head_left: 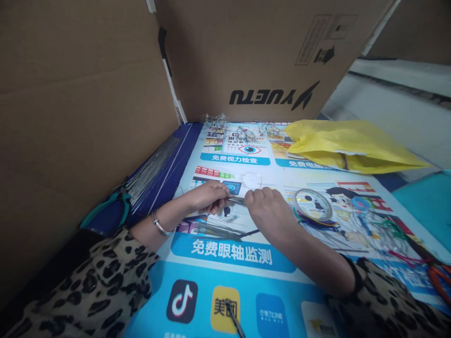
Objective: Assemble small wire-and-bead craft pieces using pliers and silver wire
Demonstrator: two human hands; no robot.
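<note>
Over the printed mat [229, 267], my left hand [210, 197] pinches a thin wire piece, with small white beads [223, 218] hanging just below the fingers. My right hand [269, 211] is closed in a fist beside it, around a slim metal tool [237, 200] whose tip reaches to the left fingers. Most of the tool is hidden in the fist. Several loose straight wires [218, 231] lie beneath both hands. A thin wire loop [252, 180] rests just beyond them.
Cardboard panels [239, 56] stand at the back and left. A wire bundle [151, 173] and teal-handled pliers [109, 206] lie left. Right are a tape-like ring [313, 204], tangled wires [384, 234], orange handles [440, 281] and a yellow bag [352, 141].
</note>
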